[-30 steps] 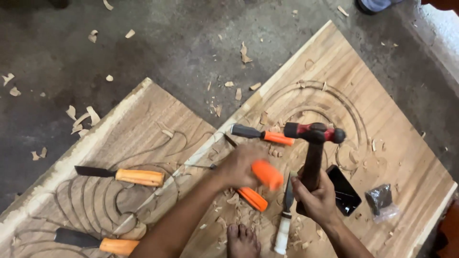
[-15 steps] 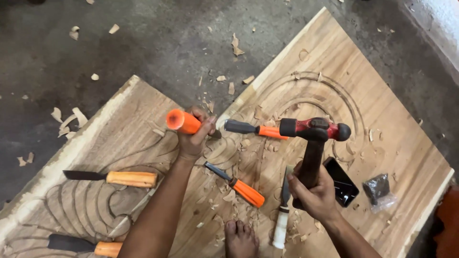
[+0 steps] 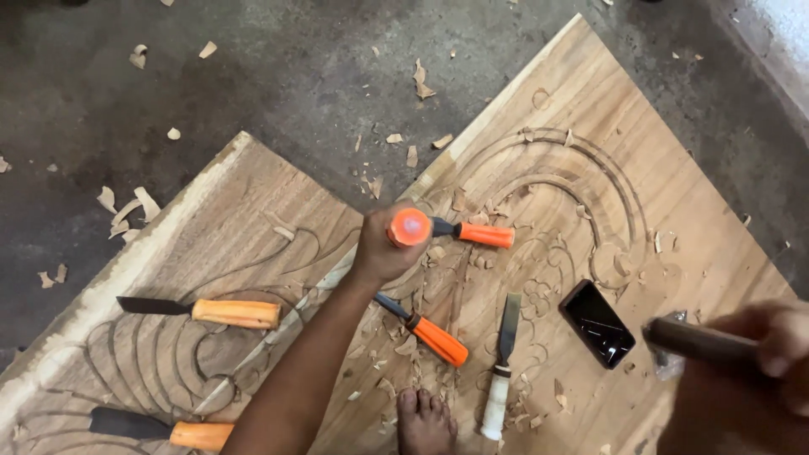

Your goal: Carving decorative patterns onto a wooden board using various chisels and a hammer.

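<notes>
Two hands at work: the left hand [image 3: 381, 249] grips an orange-handled chisel [image 3: 409, 227] upright over the carved wooden panel [image 3: 674, 211]. The right hand [image 3: 779, 345] clenches a dark hammer handle [image 3: 699, 339] at the panel's right edge, just beside a black phone [image 3: 597, 323].

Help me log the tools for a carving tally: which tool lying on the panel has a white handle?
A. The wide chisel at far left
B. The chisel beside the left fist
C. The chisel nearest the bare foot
C: the white-handled chisel lies just right of the bare foot; the others have orange handles.
</notes>
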